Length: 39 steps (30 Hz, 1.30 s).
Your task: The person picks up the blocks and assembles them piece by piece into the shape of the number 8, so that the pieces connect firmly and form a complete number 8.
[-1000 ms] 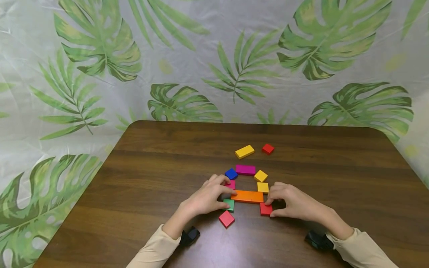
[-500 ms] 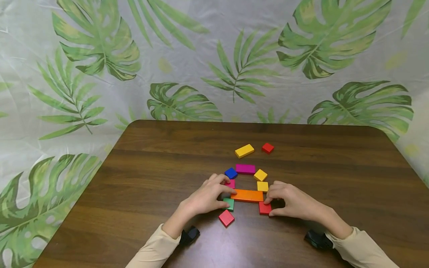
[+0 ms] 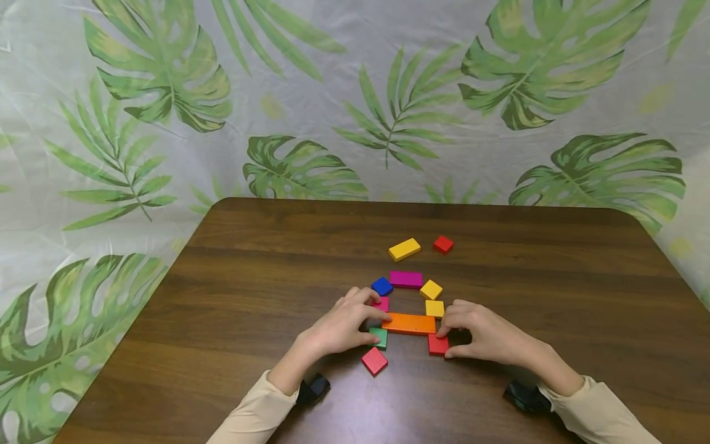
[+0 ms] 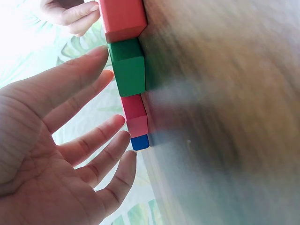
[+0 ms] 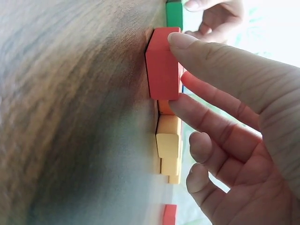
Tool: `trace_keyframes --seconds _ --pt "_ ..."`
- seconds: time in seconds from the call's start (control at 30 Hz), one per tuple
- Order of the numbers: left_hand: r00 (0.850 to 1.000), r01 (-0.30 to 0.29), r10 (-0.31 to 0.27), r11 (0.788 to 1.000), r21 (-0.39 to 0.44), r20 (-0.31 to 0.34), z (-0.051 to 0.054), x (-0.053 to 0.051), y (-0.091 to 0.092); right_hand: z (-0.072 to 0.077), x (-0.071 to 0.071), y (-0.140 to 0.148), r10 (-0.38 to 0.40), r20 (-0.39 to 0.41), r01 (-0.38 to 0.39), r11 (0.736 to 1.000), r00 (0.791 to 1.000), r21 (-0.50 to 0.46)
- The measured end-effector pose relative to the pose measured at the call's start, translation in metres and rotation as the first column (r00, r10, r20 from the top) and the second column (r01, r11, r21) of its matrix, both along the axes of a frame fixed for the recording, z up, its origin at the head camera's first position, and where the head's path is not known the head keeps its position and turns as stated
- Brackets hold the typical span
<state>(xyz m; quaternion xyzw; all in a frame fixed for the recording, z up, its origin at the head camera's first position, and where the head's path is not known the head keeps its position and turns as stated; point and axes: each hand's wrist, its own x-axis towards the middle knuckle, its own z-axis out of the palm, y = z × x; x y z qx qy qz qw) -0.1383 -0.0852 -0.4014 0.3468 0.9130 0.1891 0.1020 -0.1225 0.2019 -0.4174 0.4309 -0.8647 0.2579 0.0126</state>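
My right hand (image 3: pixel 481 332) pinches a red square block (image 3: pixel 438 345) between thumb and a finger, flat on the table at the right end of an orange long block (image 3: pixel 409 324). In the right wrist view, the thumb lies on one edge of that red block (image 5: pixel 163 65), a finger at the opposite side. My left hand (image 3: pixel 345 324) rests with loosely bent fingers over the left side; its thumb touches a green block (image 3: pixel 379 337), and its index fingertip is at the orange block's left end. A pink block (image 3: pixel 383 303) is partly hidden under its fingers.
Beyond the orange block lie two yellow squares (image 3: pixel 434 309), a blue block (image 3: pixel 382 286) and a purple long block (image 3: pixel 406 280). Farther back are a yellow long block (image 3: pixel 405 249) and a red block (image 3: pixel 443 244). Nearer sits a tilted pinkish-red square (image 3: pixel 375 361). A wooden table (image 3: pixel 249 259) carries everything.
The red block in my right hand has slid very slightly left, and the right fingers moved with it. My left hand has stayed in place.
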Motion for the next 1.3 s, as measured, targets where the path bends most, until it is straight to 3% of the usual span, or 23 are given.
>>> trace_keyframes --seconds 0.3,0.6,0.83,1.07,1.3 --pt "1.0 0.0 0.0 1.0 -0.002 -0.011 0.0 0.0 0.001 0.003 0.001 0.001 -0.026 -0.01 0.026 1.0 1.0 0.015" --pt "1.0 0.001 -0.001 1.0 0.01 -0.004 0.0 0.001 0.002 0.009 -0.01 0.014 -0.097 -0.148 0.093 0.995 0.984 -0.033" --pt "1.0 -0.003 0.003 1.0 0.012 -0.008 -0.002 0.0 -0.001 0.009 -0.038 0.02 -0.269 -0.156 0.265 0.963 0.95 -0.043" --pt "1.0 -0.003 0.003 1.0 0.003 -0.013 -0.002 0.001 -0.002 0.003 -0.081 0.027 -0.443 -0.07 0.442 0.896 0.894 -0.032" --pt "1.0 -0.007 0.007 1.0 0.013 -0.021 -0.002 0.001 0.0 0.006 -0.115 0.023 -0.547 -0.018 0.547 0.837 0.837 -0.009"
